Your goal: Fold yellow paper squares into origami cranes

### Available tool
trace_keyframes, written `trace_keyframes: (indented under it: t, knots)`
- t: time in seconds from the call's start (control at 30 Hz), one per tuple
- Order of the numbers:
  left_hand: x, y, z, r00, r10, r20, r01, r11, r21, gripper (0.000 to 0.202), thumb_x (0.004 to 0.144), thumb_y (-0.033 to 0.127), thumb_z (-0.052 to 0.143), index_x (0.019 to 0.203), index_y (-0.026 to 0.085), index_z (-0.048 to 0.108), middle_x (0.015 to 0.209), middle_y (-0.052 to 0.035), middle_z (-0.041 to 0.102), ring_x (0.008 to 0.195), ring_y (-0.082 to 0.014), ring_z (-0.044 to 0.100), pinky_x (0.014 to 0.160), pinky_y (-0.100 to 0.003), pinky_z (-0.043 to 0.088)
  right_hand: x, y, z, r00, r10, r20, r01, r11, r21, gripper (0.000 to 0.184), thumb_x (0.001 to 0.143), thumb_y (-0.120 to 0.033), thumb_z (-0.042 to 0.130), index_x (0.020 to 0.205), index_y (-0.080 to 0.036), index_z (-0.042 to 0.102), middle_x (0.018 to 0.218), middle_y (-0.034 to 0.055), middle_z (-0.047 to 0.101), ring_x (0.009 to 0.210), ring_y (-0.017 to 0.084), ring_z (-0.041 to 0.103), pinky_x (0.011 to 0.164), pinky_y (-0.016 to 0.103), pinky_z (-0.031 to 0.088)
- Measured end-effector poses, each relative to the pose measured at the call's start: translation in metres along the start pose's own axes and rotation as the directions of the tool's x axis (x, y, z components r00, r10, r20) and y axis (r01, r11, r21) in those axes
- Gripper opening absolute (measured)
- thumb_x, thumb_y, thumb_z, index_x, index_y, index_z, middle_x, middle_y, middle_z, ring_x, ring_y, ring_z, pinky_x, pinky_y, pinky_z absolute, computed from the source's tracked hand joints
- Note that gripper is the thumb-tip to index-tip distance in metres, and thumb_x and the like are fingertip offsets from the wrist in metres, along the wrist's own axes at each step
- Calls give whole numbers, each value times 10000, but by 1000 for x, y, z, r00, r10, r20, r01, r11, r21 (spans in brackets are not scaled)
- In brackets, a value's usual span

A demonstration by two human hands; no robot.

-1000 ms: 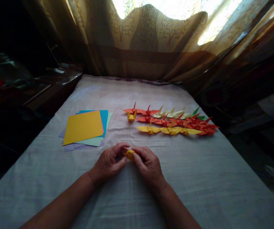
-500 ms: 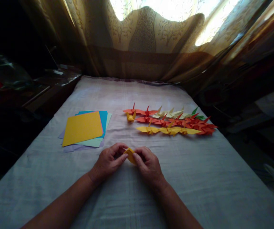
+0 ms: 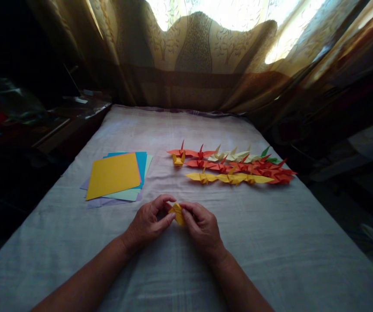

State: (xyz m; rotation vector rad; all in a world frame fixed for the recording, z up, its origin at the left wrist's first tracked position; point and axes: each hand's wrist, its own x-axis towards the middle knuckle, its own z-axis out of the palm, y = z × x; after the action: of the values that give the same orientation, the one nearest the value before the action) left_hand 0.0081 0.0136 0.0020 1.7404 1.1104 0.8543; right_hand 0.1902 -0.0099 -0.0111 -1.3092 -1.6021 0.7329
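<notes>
A small folded piece of yellow paper (image 3: 178, 214) is held between my two hands, above the near middle of the cloth. My left hand (image 3: 152, 216) pinches its left side, the thumb in front. On the other side, my right hand (image 3: 202, 225) grips the paper with thumb and fingers. My fingers cover the paper's edges. Beyond my hands stands a small yellow folded piece (image 3: 178, 160) with two raised points. To its right, yellow paper cranes (image 3: 228, 178) sit in a line.
Rows of red paper cranes (image 3: 219, 165), cream cranes (image 3: 233, 155) and a green crane (image 3: 267, 155) stand on the right. At left lies a stack of coloured paper squares, a yellow sheet (image 3: 113, 177) uppermost. A pale cloth (image 3: 134, 130) covers the surface; a curtain (image 3: 186, 78) hangs behind.
The yellow paper between my hands has turned slightly, and its face now shows more creases and layers. Both hands have stayed almost in place.
</notes>
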Motion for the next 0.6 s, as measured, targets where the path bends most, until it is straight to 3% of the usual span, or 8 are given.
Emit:
trace_keyframes:
  t: [0.13,0.27,0.37,0.6]
  knots:
    - [0,4,-2,1000,10,5,-10,998,67,208,844,327,592,1016,212,574,804,5,692,713,-145,648,682,-246,500,0,-3,-2,999,54,8,-54,997,-53,116,880,-255,552,936,-229,650,760,8,702,673,157,656,637,246,523]
    - [2,0,-1,1000,2,-24,0,996,89,179,840,351,607,944,205,610,764,6,658,689,-144,614,650,-239,486,2,-9,-5,997,-51,54,56,994,-89,127,887,-239,529,812,-232,631,739,5,682,676,150,639,624,238,494]
    - [2,-4,1,999,-18,-29,19,999,36,170,838,342,618,935,203,611,741,15,644,671,-134,600,647,-231,486,3,-10,-6,995,-89,54,94,992,-86,142,897,-235,511,836,-226,639,764,12,690,696,151,639,643,245,494]
    - [1,-2,1,999,-30,-45,28,998,-52,152,847,342,619,877,195,593,752,13,646,684,-131,606,660,-227,489,0,-9,-3,997,-7,78,8,1000,-22,80,871,-257,579,857,-221,649,772,12,681,685,148,623,635,243,506]
